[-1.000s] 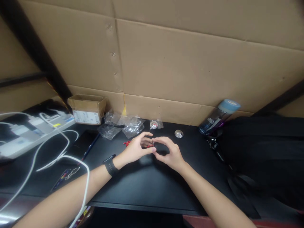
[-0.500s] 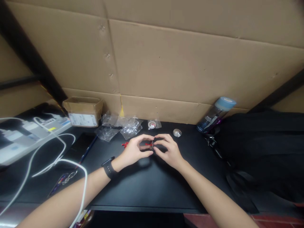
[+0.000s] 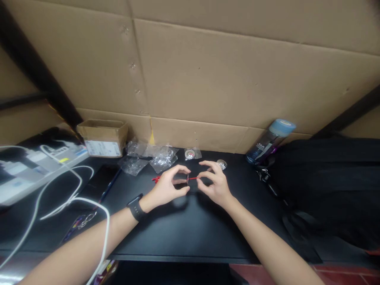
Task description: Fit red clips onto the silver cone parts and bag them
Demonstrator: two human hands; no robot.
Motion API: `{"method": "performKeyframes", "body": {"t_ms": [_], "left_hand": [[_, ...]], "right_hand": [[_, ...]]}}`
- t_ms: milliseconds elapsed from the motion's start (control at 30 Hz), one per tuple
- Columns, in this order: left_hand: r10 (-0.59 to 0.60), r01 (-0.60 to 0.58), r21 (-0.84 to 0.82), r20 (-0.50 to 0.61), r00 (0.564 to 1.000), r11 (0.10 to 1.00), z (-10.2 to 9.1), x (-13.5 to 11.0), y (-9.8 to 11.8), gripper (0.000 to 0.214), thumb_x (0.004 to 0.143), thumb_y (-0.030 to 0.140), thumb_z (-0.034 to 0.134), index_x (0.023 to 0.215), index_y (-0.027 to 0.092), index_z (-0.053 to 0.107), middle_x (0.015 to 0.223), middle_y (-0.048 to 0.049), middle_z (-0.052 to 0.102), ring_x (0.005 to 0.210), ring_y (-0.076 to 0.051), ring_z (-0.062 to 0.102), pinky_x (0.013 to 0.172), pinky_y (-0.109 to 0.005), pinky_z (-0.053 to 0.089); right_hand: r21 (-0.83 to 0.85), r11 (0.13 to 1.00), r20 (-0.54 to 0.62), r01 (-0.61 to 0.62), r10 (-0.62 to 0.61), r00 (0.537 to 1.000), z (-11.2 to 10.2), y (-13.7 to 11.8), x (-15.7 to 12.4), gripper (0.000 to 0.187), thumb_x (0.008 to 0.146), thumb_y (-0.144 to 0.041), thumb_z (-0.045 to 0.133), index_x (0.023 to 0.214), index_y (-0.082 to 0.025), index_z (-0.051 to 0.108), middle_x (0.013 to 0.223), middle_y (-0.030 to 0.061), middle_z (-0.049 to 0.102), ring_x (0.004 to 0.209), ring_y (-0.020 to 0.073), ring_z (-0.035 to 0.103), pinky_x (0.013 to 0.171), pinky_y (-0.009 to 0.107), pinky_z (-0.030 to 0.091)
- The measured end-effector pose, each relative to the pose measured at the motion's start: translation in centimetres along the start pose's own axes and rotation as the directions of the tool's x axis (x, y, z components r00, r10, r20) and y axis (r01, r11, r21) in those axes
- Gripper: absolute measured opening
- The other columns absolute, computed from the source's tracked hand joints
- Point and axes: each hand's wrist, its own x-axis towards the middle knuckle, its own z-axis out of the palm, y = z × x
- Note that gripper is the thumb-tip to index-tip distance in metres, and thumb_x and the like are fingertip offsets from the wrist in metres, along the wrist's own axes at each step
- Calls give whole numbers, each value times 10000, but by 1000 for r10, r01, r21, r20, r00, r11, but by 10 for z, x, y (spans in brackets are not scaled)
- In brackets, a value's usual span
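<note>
My left hand [image 3: 166,186] grips a thin round disc [image 3: 187,180], seen edge-on, between thumb and fingers. A red cord [image 3: 192,178] stretches from the disc to my right hand [image 3: 218,186], whose thumb and index finger pinch its end. More red cord [image 3: 156,179] shows behind my left hand, partly hidden by it. Past my right fingers lies a shiny round piece [image 3: 221,164], partly covered by them. A round piece in a clear wrapper [image 3: 190,154] rests farther back.
Crumpled clear plastic bags [image 3: 162,160] lie beside a small cardboard box [image 3: 103,138]. On the left are a power strip [image 3: 35,170], white cables [image 3: 108,227] and a dark phone [image 3: 99,182]. A blue-capped bottle [image 3: 265,144] and black bag [image 3: 329,190] stand right.
My right hand has moved right, away from the disc, drawing the red cord out straight. My left hand stays almost in place with the disc.
</note>
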Motion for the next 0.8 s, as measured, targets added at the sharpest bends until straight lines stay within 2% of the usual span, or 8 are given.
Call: {"method": "performKeyframes", "body": {"t_ms": [67,133,233,400,567,800], "left_hand": [[25,-26,63,26,999,998,-2,1,3,450,828,147,724,1248,241,593,1271,-83,612,1218,-238,618,998,-403,607],[87,-101,198,81,993,975,-3,1,6,444,833,137,702,1251,242,598,1265,-82,624,1193,-234,625,1026,-406,572],[165,-222,409,170,972,885,-5,2,9,348,850,166,696,1183,235,623,1261,-84,637,1204,-247,614,1066,-421,510],[131,-250,612,233,964,750,-8,0,4,294,928,291,665,1214,247,612,1395,-95,611,1388,-290,505,1147,-479,397],[67,-263,713,292,954,650,-10,-2,-1,339,979,334,612,1314,281,610,1487,-86,562,1487,-315,399,1171,-516,340],[24,-331,732,396,918,595,-10,-2,4,419,1005,316,584,1423,338,572,1545,-41,542,1517,-325,360,1165,-527,335]], "right_hand": [[-1,1000,-8,-4,4,1000,-2,-1,1,114,812,-139,697,853,-242,724,1237,101,678,1129,286,634,862,445,562],[7,1000,-3,5,-5,1000,-3,-2,1,119,796,-136,699,847,-242,717,1217,99,684,1118,284,637,867,443,562],[19,1000,9,16,-17,1000,-3,-2,1,127,789,-128,700,847,-240,713,1204,101,687,1110,281,635,871,439,561],[10,1000,71,3,-3,998,-6,2,1,129,785,-114,702,849,-227,703,1208,105,681,1118,282,635,902,440,550],[-28,1000,155,-9,13,988,-13,11,1,69,819,-168,730,832,-226,693,1197,96,684,1119,273,633,961,444,521],[-118,991,280,-57,89,956,-21,30,-1,58,825,-179,724,808,-227,696,1217,89,680,1129,277,639,1014,468,499]]}}
